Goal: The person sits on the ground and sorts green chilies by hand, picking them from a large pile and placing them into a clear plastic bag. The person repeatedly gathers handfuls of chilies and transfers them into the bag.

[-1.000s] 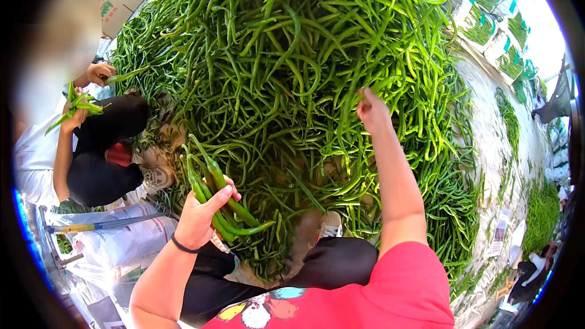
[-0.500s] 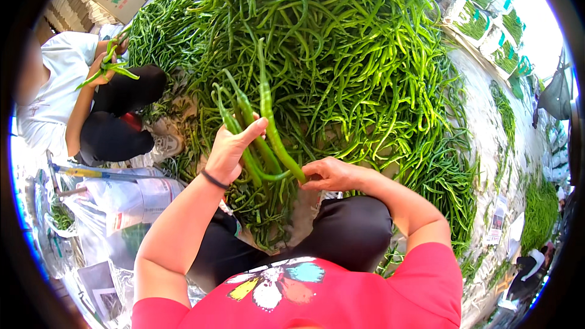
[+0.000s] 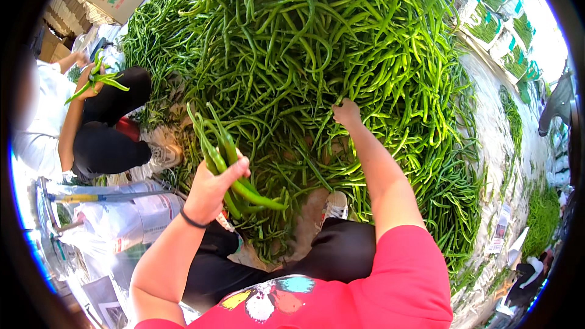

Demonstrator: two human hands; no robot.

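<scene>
While the left hand grips a pepper bunch, the right hand pinches the pile.

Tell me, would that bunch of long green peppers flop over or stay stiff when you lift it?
Probably fairly stiff: the bunch of green peppers in the left hand points upward past the fist without drooping. Likely light, since one hand holds several. They may slip easily, as their skins look smooth and shiny. The right hand reaches into the pepper pile.

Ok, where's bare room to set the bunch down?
Only a small bare patch between the white shoe and the left hand holding the pepper bunch. Around the right hand, the pepper pile is packed solid.
</scene>
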